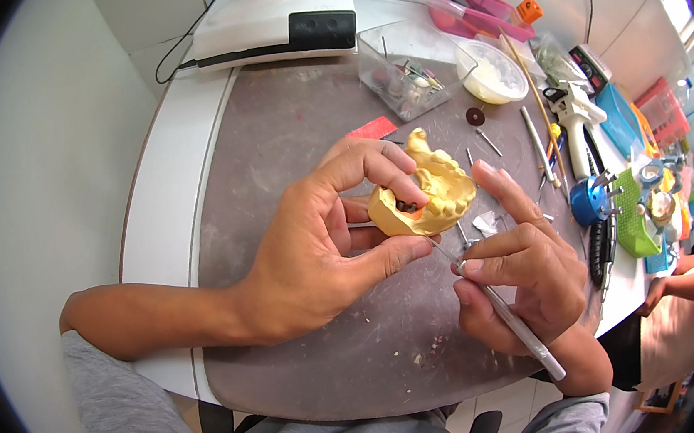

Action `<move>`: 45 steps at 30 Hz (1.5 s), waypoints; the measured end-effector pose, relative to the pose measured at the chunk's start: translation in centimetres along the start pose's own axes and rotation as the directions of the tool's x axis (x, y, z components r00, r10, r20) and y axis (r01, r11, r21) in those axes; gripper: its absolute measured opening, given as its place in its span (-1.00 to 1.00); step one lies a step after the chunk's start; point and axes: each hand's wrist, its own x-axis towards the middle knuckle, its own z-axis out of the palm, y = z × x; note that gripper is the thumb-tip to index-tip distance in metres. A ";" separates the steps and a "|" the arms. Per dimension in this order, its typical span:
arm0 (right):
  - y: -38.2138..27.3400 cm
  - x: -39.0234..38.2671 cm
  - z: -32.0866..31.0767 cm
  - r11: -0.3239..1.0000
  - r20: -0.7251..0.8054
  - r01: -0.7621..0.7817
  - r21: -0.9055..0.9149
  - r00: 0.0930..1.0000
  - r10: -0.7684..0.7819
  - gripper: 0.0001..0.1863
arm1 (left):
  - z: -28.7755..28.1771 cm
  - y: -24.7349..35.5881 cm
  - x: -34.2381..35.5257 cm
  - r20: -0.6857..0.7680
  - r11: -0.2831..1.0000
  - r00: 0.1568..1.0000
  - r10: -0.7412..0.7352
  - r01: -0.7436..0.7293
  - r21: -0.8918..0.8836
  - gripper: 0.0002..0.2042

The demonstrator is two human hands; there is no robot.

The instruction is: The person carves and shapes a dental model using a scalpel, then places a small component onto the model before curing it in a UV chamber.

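My left hand (326, 256) holds a yellow dental cast (440, 189) at the middle of the view, fingers curled over its left side and thumb below its front edge. A dark metallic piece with some orange material around it shows inside the cast near my fingertip, partly covered. My right hand (528, 270) grips a slim silver pointed hand tool (518, 330) between thumb and fingers, one finger raised beside the cast's right side. The tool's thin tip is at the cast's lower edge, near my left thumb; whether it touches cannot be told.
On the worktop (256, 142) stand a white machine (255, 37), a clear box of instruments (401, 86), a white bowl (491, 69), a pink tray (462, 22), a blue metal fixture (586, 202) and a green basket (632, 222). Another person's arm (692, 283) is at the right.
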 end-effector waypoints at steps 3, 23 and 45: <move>0.1 -0.1 0.1 0.999 0.027 0.006 0.038 1.000 -0.007 -0.82 | -0.1 -0.4 -0.2 0.022 0.999 0.999 0.027 -0.026 -0.031 -0.65; 0.3 -0.1 -0.2 1.000 0.069 -0.017 0.024 0.998 0.016 -0.83 | -0.4 -1.1 0.3 0.097 0.994 0.990 0.106 -0.104 -0.027 -0.65; 0.8 0.2 0.8 0.999 0.032 -0.003 0.041 0.999 0.002 -0.77 | -0.4 -1.2 -0.3 0.023 0.998 0.998 -0.054 0.053 0.018 -0.65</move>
